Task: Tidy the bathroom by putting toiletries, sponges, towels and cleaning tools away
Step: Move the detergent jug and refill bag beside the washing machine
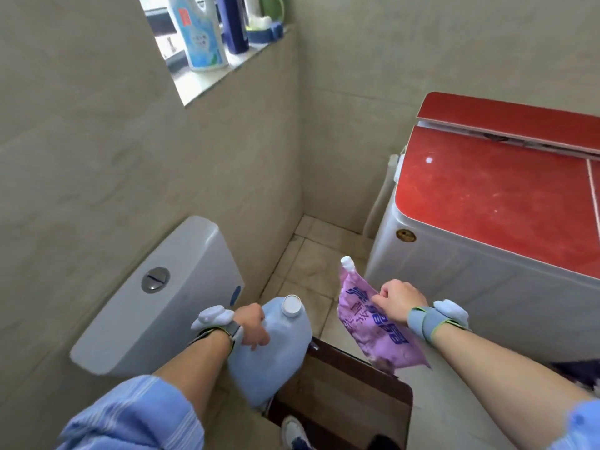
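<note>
My left hand (pixel 251 326) grips the handle of a large pale blue jug (pixel 276 355) with a white cap, held low beside the toilet tank. My right hand (pixel 399 298) is closed on the upper part of a purple refill pouch (pixel 380 336) with a white spout, held above the floor in front of the washing machine. Both wrists carry pale sensor bands. On the window sill (pixel 207 84) at the top stand a white and blue detergent bottle (pixel 199 34), a dark blue bottle (pixel 235 24) and a blue-based brush holder (pixel 264 29).
A white toilet tank (pixel 156 306) sits at lower left against the tiled wall. A washing machine with a red lid (pixel 496 203) fills the right side. A dark wooden stool (pixel 341 394) stands below my hands, with my shoe beside it. Tiled floor (pixel 311 254) runs to the corner.
</note>
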`<move>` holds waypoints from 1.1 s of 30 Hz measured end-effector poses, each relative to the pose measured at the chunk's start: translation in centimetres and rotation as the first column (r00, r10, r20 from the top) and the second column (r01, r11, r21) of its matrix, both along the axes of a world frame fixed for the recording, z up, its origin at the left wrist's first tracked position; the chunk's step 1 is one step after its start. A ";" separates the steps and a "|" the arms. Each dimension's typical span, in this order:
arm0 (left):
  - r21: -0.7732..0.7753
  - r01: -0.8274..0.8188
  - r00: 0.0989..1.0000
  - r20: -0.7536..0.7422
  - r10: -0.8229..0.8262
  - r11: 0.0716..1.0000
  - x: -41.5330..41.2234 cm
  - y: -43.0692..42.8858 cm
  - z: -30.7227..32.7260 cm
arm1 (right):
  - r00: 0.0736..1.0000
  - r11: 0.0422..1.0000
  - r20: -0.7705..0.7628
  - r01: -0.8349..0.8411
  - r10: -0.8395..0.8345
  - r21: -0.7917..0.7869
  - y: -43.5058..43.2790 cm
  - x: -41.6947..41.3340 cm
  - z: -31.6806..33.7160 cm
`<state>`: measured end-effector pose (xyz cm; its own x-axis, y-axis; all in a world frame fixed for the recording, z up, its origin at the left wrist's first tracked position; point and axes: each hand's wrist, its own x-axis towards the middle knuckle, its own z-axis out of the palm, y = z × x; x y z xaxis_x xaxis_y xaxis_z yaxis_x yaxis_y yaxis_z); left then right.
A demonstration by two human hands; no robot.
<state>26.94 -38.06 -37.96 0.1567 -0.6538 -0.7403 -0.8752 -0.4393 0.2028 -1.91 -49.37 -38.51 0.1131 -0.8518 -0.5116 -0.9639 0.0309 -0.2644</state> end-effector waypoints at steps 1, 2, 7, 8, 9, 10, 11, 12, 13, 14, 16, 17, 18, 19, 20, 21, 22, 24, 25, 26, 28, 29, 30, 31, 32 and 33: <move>0.002 0.000 1.000 0.000 0.000 1.000 0.8 -1.0 -0.2 | 1.000 1.000 0.013 0.011 -0.011 -0.012 -1.4 1.1 0.1; 0.011 0.007 1.000 0.002 -0.007 1.000 1.7 -2.1 -0.3 | 1.000 1.000 0.016 0.014 -0.014 -0.021 -2.8 2.3 0.1; -0.002 -0.006 1.000 0.011 0.006 1.000 4.0 -6.4 -0.8 | 0.998 0.999 0.052 0.049 -0.048 -0.017 -7.9 6.3 0.4; -0.011 -0.022 1.000 0.015 0.022 1.000 4.5 -7.6 -0.7 | 0.997 0.999 0.060 0.044 -0.043 -0.018 -9.3 7.2 0.1; -0.012 -0.042 0.999 0.010 0.042 0.999 5.0 -8.9 -0.8 | 0.997 0.999 0.066 0.039 -0.038 -0.010 -10.8 8.2 -0.3; -0.011 -0.061 0.998 0.003 0.061 0.998 5.4 -10.2 -1.2 | 0.997 0.999 0.065 0.034 -0.034 0.004 -12.3 9.1 -0.7; -0.011 -0.085 0.996 -0.002 0.085 0.996 5.9 -11.6 -1.7 | 0.998 1.000 0.066 0.020 -0.021 0.022 -14.1 10.1 -1.4; -0.013 -0.107 0.994 0.002 0.107 0.994 6.4 -13.0 -2.1 | 0.998 0.999 0.063 -0.006 0.003 0.043 -15.8 11.0 -2.1; -0.011 -0.106 0.994 0.011 0.106 0.994 6.4 -13.3 -1.9 | 0.998 0.997 0.059 -0.017 0.013 0.069 -15.8 11.4 -2.5; -0.012 -0.127 0.992 0.009 0.127 0.992 6.9 -14.4 -2.1 | 0.997 0.995 0.064 -0.042 0.036 0.093 -17.0 12.2 -3.1; 0.009 -0.191 0.982 0.002 0.191 0.982 7.5 -17.6 -3.4 | 0.997 0.987 0.059 -0.062 0.054 0.146 -20.8 13.6 -4.9; 0.019 -0.207 0.978 0.003 0.207 0.978 7.8 -19.6 -4.0 | 0.996 0.982 0.050 -0.077 0.069 0.174 -22.8 14.2 -5.8; 0.016 -0.219 0.976 0.010 0.219 0.975 8.0 -19.6 -3.6 | 0.995 0.978 0.043 -0.097 0.090 0.185 -23.0 14.8 -5.9; 0.020 -0.244 0.970 -0.003 0.244 0.970 8.3 -21.2 -4.1 | 0.995 0.975 0.040 -0.098 0.092 0.200 -24.6 15.2 -6.4; 0.018 -0.263 0.965 -0.004 0.263 0.965 8.6 -22.8 -4.8 | 0.996 0.973 0.035 -0.093 0.088 0.212 -26.2 15.5 -7.0; 0.015 -0.282 0.960 -0.002 0.282 0.959 8.7 -24.0 -5.2 | 0.996 0.971 0.034 -0.086 0.080 0.222 -27.6 15.8 -7.3; 0.027 -0.289 0.957 0.005 0.289 0.957 8.7 -25.2 -5.5 | 0.997 0.970 0.032 -0.073 0.067 0.232 -29.1 15.9 -7.9; 0.052 -0.301 0.954 0.002 0.301 0.952 8.7 -27.5 -6.3 | 1.000 0.967 0.017 -0.024 0.020 0.253 -31.7 16.0 -8.6; 0.061 -0.302 0.953 -0.003 0.303 0.951 8.6 -28.3 -6.7 | 1.000 0.965 0.010 0.001 -0.004 0.263 -32.7 16.1 -8.8; 0.071 -0.303 0.952 -0.011 0.304 0.950 8.6 -29.3 -7.1 | 0.999 0.961 0.006 0.031 -0.034 0.273 -33.8 16.1 -9.2; 0.084 -0.308 0.950 -0.022 0.310 0.948 8.5 -31.3 -8.1 | 0.996 0.955 0.000 0.082 -0.085 0.286 -35.7 16.0 -10.0; 0.083 -0.307 0.950 -0.034 0.311 0.948 8.5 -32.3 -8.6 | 0.994 0.951 -0.003 0.106 -0.110 0.290 -36.7 16.0 -10.4; 0.083 -0.306 0.949 -0.048 0.311 0.948 8.5 -33.4 -9.1 | 0.990 0.949 -0.008 0.134 -0.138 0.287 -37.6 16.0 -10.9; 0.083 -0.302 0.950 -0.063 0.307 0.950 8.4 -34.4 -9.6 | 0.986 0.944 -0.015 0.166 -0.169 0.286 -38.5 16.0 -11.3; 0.083 -0.297 0.950 -0.074 0.303 0.951 8.2 -35.4 -10.1 | 0.980 0.939 -0.023 0.198 -0.200 0.282 -39.4 15.9 -11.7; 0.086 -0.291 0.951 -0.082 0.298 0.953 8.0 -36.4 -10.7 | 0.973 0.934 -0.025 0.229 -0.231 0.275 -40.1 15.9 -12.2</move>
<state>34.94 -74.42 -48.64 0.2624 -0.5331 -0.8043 -0.6831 -0.6913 0.2354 13.95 -89.51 -50.75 -0.0647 -0.6815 -0.7290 -0.9198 0.3240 -0.2212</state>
